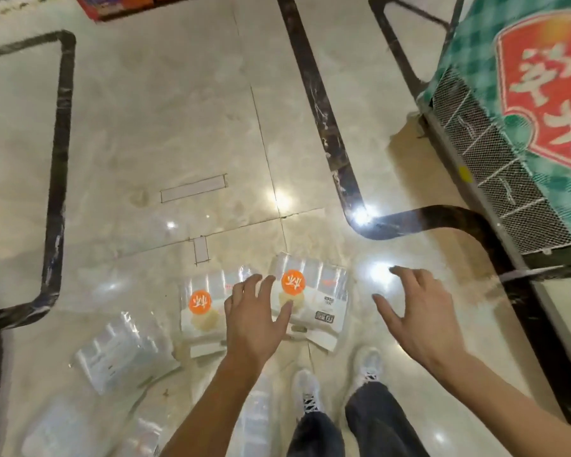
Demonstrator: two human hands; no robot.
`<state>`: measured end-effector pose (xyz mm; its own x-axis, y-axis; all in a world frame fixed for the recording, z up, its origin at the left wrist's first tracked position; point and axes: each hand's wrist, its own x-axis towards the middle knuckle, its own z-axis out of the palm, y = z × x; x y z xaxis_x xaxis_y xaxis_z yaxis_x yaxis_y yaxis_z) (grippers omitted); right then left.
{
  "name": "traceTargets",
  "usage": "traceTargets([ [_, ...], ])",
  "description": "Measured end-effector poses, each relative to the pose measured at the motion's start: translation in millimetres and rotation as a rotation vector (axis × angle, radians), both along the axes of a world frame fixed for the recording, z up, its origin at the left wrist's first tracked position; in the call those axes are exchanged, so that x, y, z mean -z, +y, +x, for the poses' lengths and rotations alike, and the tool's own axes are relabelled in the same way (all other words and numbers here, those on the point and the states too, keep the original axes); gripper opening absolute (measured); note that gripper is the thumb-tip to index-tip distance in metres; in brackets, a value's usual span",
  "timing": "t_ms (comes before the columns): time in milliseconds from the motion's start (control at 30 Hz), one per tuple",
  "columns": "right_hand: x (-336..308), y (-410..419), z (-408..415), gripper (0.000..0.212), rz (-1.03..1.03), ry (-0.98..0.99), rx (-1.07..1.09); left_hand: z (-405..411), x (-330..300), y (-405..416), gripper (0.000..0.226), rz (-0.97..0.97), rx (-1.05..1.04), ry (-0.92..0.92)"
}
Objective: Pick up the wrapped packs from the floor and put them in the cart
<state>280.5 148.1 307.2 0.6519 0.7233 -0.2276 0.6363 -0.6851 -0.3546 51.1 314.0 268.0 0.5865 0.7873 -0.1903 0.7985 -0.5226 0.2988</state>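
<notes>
Beige glossy floor tiles (145,127) with dark inlaid border lines fill the view, seen from above by a person looking down at their own two bare hands. Both arms reach forward and down. The left hand (254,315) has its fingers spread and relaxed, holding nothing; it sits in the view over the gap between two wrapped packs, and whether it touches either cannot be told. The right hand (416,311) is also spread wide and empty, over bare floor to the right of the packs.

Two clear-wrapped packs with round orange labels lie flat on the floor side by side: the left orange-label pack (201,308) and the right orange-label pack (314,298), its near edge close to the person's feet. A third clear pack (122,351), without a visible orange label, lies tilted further left and nearer. More pale wrapped packs (56,430) show blurred at the lower left edge.

White shoes (305,390) and dark trouser legs (370,420) stand just behind the packs. At the right edge stands the cart (495,153), with a metal mesh side and a green checked cover bearing a red panel with pale lettering. It is well apart from the packs
</notes>
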Motion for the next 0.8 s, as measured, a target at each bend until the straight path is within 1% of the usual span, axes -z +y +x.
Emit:
traceTargets([
  [67,73,25,-2,0.057,-0.004,0.059,-0.009,7,68,16,0.058,0.003,0.082,0.003],
  [133,150,44,-5,0.062,-0.023,0.137,0.005,14,137,28,0.062,-0.012,0.148,0.057],
  [200,224,57,-8,0.066,-0.072,0.207,0.039,22,202,40,0.067,-0.047,0.166,0.124],
  [267,292,63,-10,0.071,-0.141,0.269,0.088,28,263,51,0.072,-0.088,0.173,0.149],
  [367,382,62,-11,0.09,-0.258,0.357,0.166,38,342,66,0.08,-0.179,0.137,0.215],
  [433,428,57,-11,0.104,-0.303,0.442,0.211,42,384,72,0.088,-0.254,0.083,0.24],
  [500,458,52,-16,0.115,-0.274,0.551,0.247,44,413,73,0.096,-0.315,0.027,0.23],
  [600,480,49,-30,0.129,-0.171,0.566,0.263,38,437,74,0.11,-0.387,-0.092,0.103],
  [667,487,52,-38,0.13,-0.112,0.548,0.31,31,443,74,0.115,-0.453,-0.146,0.034],
  [800,489,65,-48,0.126,-0.031,0.486,0.383,28,441,65,0.12,-0.497,-0.217,0.019],
])
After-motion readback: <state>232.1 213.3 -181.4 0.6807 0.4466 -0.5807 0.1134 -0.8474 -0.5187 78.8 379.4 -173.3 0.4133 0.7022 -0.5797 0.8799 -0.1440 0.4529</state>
